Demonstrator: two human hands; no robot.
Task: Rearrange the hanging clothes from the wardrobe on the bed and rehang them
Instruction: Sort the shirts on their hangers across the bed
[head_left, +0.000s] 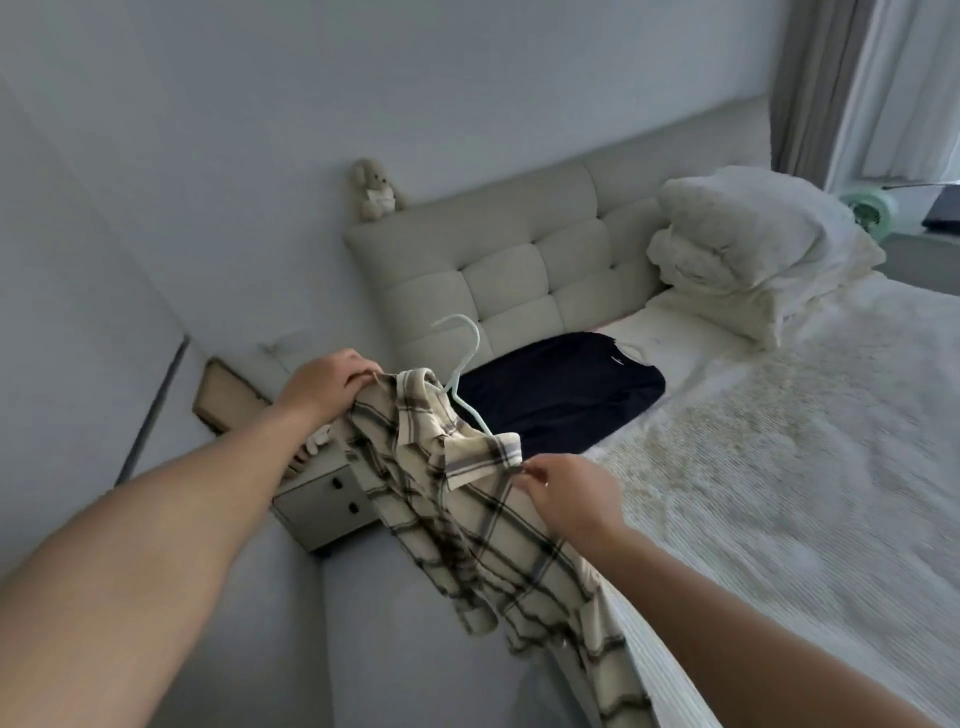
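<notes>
Plaid shirt (467, 499), cream with dark checks, hangs in the air over the near edge of the bed (779, 467), held up between both hands. A pale mint hanger (460, 364) sits inside its neck, with the hook rising above the collar and one arm of the hanger showing where the collar falls open. The shirt's lower part drapes down past the side of the mattress.

On the bed, close to the padded headboard (519, 260), a dark navy garment (561, 405) lies flat on the white cover. Folded white bedding (753, 249) is stacked at the head of the bed, to the right of the navy garment and apart from it. A small stuffed toy (375, 189) sits on top of the headboard's left end. Beside the bed stands a low nightstand (322, 504) with two dark knobs on its drawer fronts; whether anything is in the drawers cannot be told.

The left hand (332, 384) reaches forward on a straight arm, palm down, fingers curled over the shirt's far shoulder, gripping the cloth. The right hand (566, 493) is lower and nearer, back of the hand up, pinching the edge of the shirt just under the turned-out collar between thumb and fingertips.
</notes>
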